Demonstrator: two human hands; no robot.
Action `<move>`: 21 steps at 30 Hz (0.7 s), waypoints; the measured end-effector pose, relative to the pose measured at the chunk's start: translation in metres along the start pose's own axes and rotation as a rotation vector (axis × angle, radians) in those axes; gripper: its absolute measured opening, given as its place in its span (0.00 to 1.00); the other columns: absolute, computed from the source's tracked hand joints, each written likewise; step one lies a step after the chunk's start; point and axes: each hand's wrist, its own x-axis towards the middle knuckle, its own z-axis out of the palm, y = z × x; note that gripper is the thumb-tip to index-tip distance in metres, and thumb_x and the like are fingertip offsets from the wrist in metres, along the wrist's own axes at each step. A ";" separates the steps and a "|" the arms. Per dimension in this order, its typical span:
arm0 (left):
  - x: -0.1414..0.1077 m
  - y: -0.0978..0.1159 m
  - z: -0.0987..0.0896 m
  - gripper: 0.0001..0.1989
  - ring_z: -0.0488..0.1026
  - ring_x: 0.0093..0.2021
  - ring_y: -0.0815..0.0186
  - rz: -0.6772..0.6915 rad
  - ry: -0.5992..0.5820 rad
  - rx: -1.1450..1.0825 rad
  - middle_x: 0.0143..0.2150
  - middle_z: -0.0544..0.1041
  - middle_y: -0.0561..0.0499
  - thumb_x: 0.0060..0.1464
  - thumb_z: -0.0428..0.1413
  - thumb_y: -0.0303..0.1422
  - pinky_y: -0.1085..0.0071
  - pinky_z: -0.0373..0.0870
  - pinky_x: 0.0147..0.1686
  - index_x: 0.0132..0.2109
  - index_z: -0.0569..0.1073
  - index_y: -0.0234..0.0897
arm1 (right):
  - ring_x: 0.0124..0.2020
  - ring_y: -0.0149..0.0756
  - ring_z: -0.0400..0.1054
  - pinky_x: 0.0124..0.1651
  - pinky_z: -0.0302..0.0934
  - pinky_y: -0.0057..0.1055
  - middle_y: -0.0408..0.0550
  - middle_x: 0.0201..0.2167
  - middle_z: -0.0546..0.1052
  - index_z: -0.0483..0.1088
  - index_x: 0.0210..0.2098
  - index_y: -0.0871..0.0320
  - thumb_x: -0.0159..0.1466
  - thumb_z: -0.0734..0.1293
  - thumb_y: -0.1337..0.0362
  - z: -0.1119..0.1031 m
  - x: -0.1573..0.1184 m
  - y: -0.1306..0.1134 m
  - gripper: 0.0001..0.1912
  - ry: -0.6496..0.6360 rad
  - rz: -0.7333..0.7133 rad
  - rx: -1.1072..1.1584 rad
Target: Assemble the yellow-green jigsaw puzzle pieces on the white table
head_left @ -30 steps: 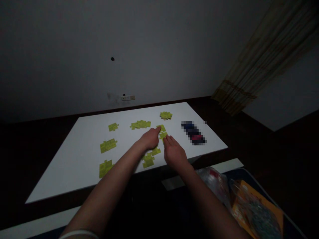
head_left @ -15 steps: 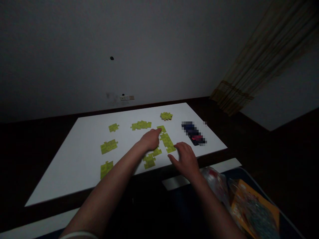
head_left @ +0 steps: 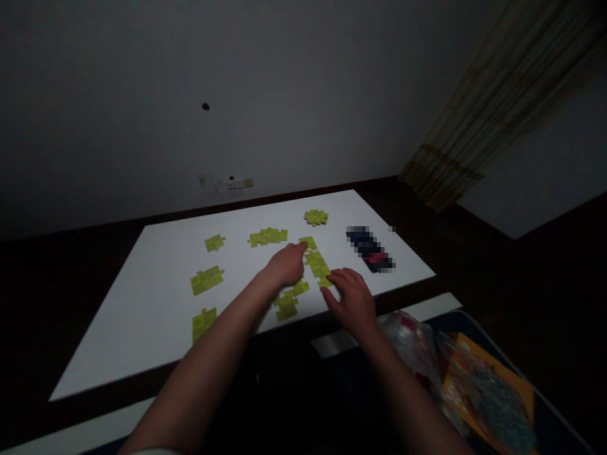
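Observation:
Green jigsaw puzzle pieces lie on the white table. My left hand (head_left: 287,264) reaches over them, index finger stretched out and its tip on a single puzzle piece (head_left: 308,242); its other fingers are mostly hidden. Just below that piece runs a joined strip of puzzle pieces (head_left: 317,266), a narrow gap between the two. My right hand (head_left: 351,299) is open at the strip's near end, thumb apart and fingertips touching its right edge. Partly behind my left hand and wrist are more joined pieces (head_left: 286,306).
Joined pieces (head_left: 207,279) and a small piece (head_left: 215,242) lie to the left. An overlapping row (head_left: 268,237) and a pile (head_left: 316,217) lie farther back. A dark blurred-out object (head_left: 370,249) is at right. Plastic bags (head_left: 497,398) sit below the table's near right edge.
My right hand has moved slightly left and up, its fingertips now on the strip's near end. My left index finger stays on the upper piece. The view has shifted a little.

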 end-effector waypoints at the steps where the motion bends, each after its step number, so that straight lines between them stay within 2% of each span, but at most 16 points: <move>1: 0.000 0.000 0.000 0.36 0.84 0.71 0.46 -0.001 -0.002 -0.004 0.74 0.82 0.28 0.74 0.50 0.23 0.56 0.79 0.71 0.86 0.67 0.32 | 0.67 0.62 0.79 0.76 0.72 0.63 0.59 0.61 0.90 0.89 0.58 0.54 0.78 0.72 0.54 0.000 0.000 0.000 0.17 -0.002 0.002 -0.004; 11: -0.001 0.000 0.000 0.38 0.85 0.70 0.43 -0.031 -0.003 -0.023 0.74 0.82 0.28 0.75 0.51 0.24 0.53 0.80 0.69 0.88 0.63 0.34 | 0.67 0.64 0.79 0.75 0.73 0.64 0.58 0.61 0.90 0.89 0.57 0.53 0.78 0.73 0.54 -0.004 0.002 -0.001 0.16 -0.019 0.005 -0.014; 15: 0.003 -0.003 0.000 0.42 0.81 0.76 0.44 -0.039 0.004 -0.104 0.80 0.78 0.27 0.75 0.52 0.25 0.53 0.77 0.74 0.90 0.55 0.36 | 0.67 0.63 0.79 0.75 0.72 0.65 0.59 0.61 0.90 0.89 0.58 0.52 0.78 0.72 0.55 -0.004 0.002 -0.002 0.16 -0.035 0.009 -0.016; 18: 0.006 -0.006 0.000 0.44 0.76 0.81 0.47 0.003 -0.001 -0.146 0.84 0.74 0.30 0.72 0.52 0.22 0.56 0.72 0.78 0.90 0.56 0.37 | 0.67 0.63 0.79 0.74 0.73 0.64 0.58 0.61 0.90 0.89 0.58 0.51 0.79 0.72 0.54 -0.004 0.002 -0.002 0.16 -0.026 0.007 -0.016; 21: 0.008 -0.007 0.001 0.43 0.80 0.78 0.48 -0.010 -0.001 -0.116 0.82 0.76 0.29 0.73 0.52 0.23 0.57 0.74 0.75 0.90 0.56 0.35 | 0.67 0.63 0.79 0.75 0.73 0.63 0.57 0.61 0.90 0.89 0.57 0.51 0.79 0.72 0.54 -0.004 0.002 -0.002 0.16 -0.020 0.005 -0.015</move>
